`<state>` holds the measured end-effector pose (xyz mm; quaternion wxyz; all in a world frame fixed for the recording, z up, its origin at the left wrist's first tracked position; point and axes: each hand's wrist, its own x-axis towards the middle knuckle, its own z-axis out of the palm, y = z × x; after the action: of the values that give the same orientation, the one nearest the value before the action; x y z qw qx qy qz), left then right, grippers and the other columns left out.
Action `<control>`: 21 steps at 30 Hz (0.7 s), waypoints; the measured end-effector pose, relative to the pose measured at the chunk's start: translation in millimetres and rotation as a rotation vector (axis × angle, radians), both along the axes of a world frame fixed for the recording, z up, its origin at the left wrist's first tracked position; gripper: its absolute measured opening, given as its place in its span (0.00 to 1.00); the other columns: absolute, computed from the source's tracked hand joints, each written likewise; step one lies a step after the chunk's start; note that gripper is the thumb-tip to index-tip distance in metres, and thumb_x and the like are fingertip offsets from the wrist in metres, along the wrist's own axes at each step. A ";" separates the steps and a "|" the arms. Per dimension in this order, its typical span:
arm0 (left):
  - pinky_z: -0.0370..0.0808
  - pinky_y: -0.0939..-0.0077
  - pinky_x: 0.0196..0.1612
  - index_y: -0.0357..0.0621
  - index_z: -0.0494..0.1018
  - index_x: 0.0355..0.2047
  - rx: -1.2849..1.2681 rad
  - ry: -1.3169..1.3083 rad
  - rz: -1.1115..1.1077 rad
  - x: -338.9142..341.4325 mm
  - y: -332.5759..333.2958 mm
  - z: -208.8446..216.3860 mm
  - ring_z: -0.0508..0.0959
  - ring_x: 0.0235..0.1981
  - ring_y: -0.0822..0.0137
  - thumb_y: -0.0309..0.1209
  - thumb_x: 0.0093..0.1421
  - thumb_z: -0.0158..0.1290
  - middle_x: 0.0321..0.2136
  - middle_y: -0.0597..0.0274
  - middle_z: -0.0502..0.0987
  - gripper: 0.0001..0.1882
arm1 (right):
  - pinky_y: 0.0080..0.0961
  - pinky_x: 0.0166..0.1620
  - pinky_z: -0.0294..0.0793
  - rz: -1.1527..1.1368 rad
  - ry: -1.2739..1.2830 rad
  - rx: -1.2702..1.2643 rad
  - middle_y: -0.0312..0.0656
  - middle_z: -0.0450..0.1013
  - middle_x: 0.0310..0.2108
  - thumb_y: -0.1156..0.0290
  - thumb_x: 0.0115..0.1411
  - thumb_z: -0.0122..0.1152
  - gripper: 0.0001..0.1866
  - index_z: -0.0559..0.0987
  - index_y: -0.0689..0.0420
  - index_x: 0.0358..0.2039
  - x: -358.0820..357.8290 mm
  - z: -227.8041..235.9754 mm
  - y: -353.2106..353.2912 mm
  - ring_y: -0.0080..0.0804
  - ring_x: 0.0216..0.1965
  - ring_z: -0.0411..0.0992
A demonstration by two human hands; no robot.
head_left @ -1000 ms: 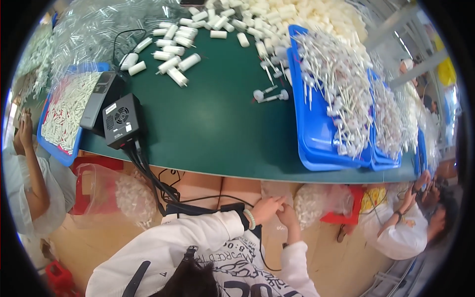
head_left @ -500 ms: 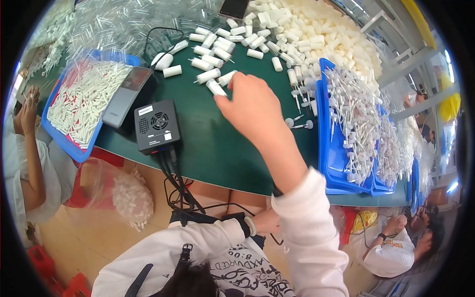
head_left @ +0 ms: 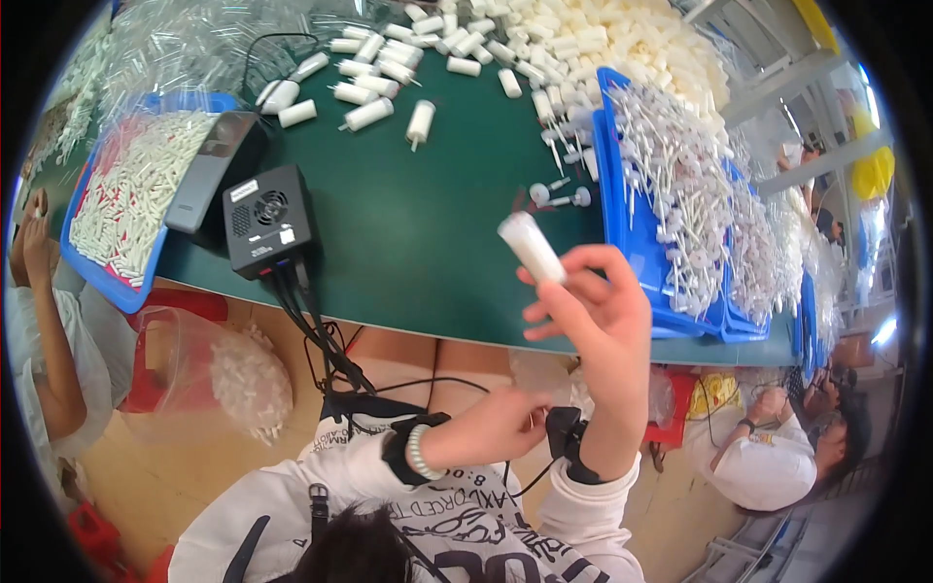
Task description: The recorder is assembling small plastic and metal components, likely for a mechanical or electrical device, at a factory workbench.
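My right hand (head_left: 607, 316) is raised over the front of the green table, with thumb and fingers closed on a white cylinder (head_left: 532, 248). The cylinder tilts, its clear-edged end pointing up and away to the left. My left hand (head_left: 498, 425) is over my lap beside the right wrist, its fingers curled together; what they hold, if anything, is hidden. A black device (head_left: 564, 430) is strapped at the right wrist, close to the left fingertips. Farther off lies a single white cylinder with a thin tip (head_left: 420, 124), in front of several similar ones (head_left: 367, 114).
Blue trays (head_left: 610, 185) of thin-stemmed parts stand at right, a blue tray (head_left: 73, 228) of small white sticks at left. A black box (head_left: 269, 219) with cables sits on the table (head_left: 408, 243). Clear tubes (head_left: 185, 58) and cream cylinders (head_left: 622, 49) are heaped behind. Other people sit on both sides.
My right hand has come back from the loose cylinders toward me, carrying one white cylinder. The left hand has risen from my lap to beside the right wrist. The view has shifted slightly.
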<state>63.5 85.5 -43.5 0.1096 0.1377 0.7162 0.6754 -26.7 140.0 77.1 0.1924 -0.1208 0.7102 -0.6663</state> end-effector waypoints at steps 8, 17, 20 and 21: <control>0.70 0.84 0.33 0.34 0.66 0.47 0.731 0.030 0.426 -8.4 -27.6 75.1 0.71 0.31 0.77 0.17 0.50 0.53 0.36 0.60 0.67 0.22 | 0.21 0.35 0.74 -0.052 -0.052 -0.220 0.46 0.73 0.31 0.84 0.50 0.56 0.14 0.65 0.64 0.37 35.3 -17.9 80.9 0.29 0.31 0.74; 0.74 0.79 0.37 0.32 0.72 0.39 0.271 0.224 0.229 -22.4 5.9 56.3 0.75 0.35 0.68 0.15 0.48 0.54 0.35 0.54 0.74 0.15 | 0.19 0.36 0.73 -0.243 0.023 -0.070 0.45 0.73 0.32 0.84 0.48 0.59 0.13 0.68 0.64 0.34 64.0 -39.5 138.8 0.29 0.33 0.74; 0.73 0.81 0.31 0.35 0.74 0.38 0.010 0.328 0.249 -25.6 32.5 54.2 0.76 0.29 0.69 0.19 0.47 0.56 0.30 0.56 0.76 0.14 | 0.18 0.35 0.72 -0.337 -0.063 -0.091 0.44 0.73 0.31 0.84 0.48 0.59 0.12 0.68 0.63 0.33 76.2 -58.1 162.5 0.29 0.33 0.74; 0.72 0.82 0.28 0.37 0.74 0.39 0.012 0.364 0.270 -25.5 43.9 46.0 0.75 0.25 0.69 0.21 0.47 0.57 0.28 0.57 0.76 0.16 | 0.18 0.34 0.71 -0.376 -0.092 -0.129 0.45 0.73 0.31 0.84 0.48 0.59 0.11 0.68 0.63 0.32 80.9 -63.7 169.5 0.29 0.32 0.74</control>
<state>38.0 129.4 2.5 -0.1135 0.1609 0.7321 0.6521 54.2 309.5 13.4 0.0887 0.0327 0.6666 -0.7394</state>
